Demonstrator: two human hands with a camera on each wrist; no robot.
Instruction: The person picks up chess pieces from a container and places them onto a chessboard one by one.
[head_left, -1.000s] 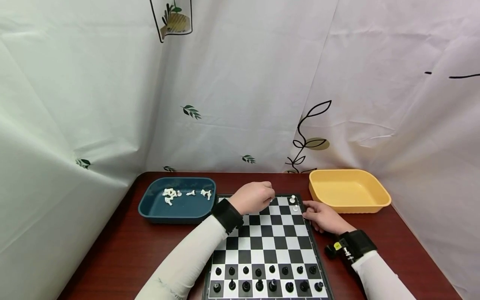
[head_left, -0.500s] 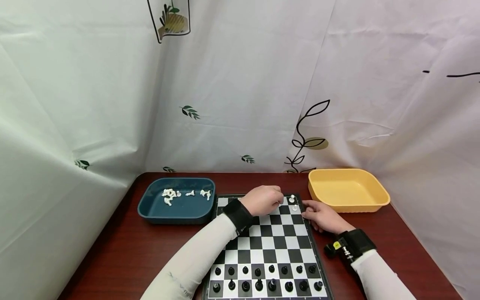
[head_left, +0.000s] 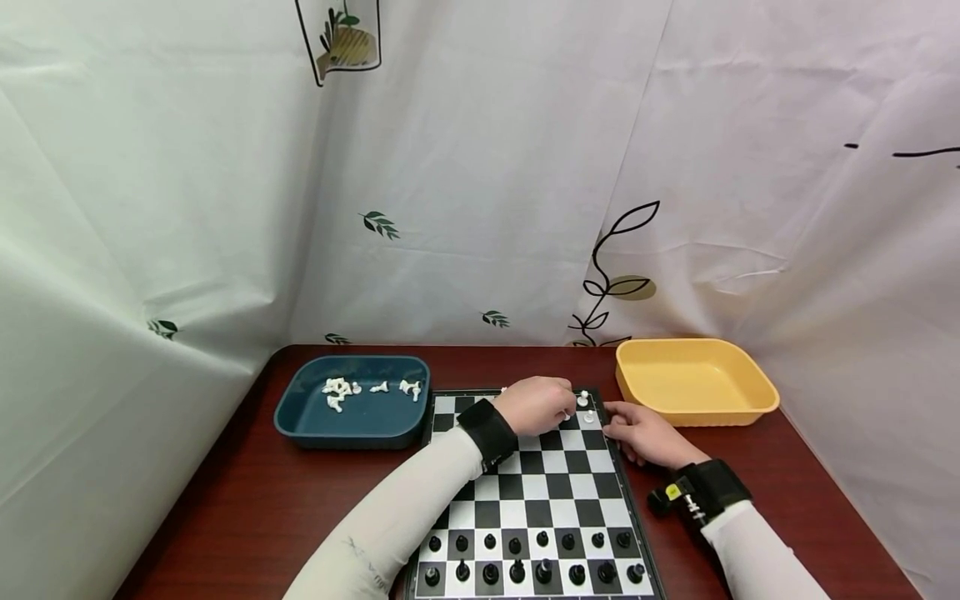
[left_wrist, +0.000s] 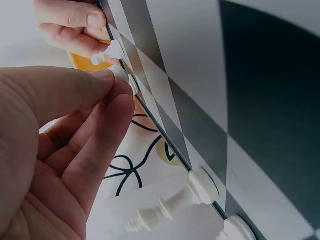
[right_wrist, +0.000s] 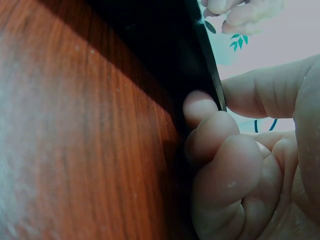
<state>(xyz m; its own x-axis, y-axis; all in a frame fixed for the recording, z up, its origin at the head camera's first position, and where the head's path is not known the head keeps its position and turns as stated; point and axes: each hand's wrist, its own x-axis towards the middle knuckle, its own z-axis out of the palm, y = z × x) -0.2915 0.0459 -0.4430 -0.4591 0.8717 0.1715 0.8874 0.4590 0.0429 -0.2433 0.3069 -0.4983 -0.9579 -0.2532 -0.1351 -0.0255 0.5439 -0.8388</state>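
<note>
Wide open squares mid chessboard (head_left: 536,483); black pieces (head_left: 528,571) crowding near rows, right hand (head_left: 641,433) blocking right edge.

— What's worn on the arms?
— Long white sleeves, a black band at each wrist; faint grey print on the left sleeve (head_left: 360,554).
— And the right wrist band (head_left: 708,487)?
— A small black device (yellow tab on it) sticks out.

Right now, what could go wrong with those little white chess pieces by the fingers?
The left hand pinches one white piece at the board's far corner. A second white piece stands very close, so the fingers might knock it over. The right hand only steadies the board's edge; if it slips, the board could shift and the black pieces might wobble.
</note>
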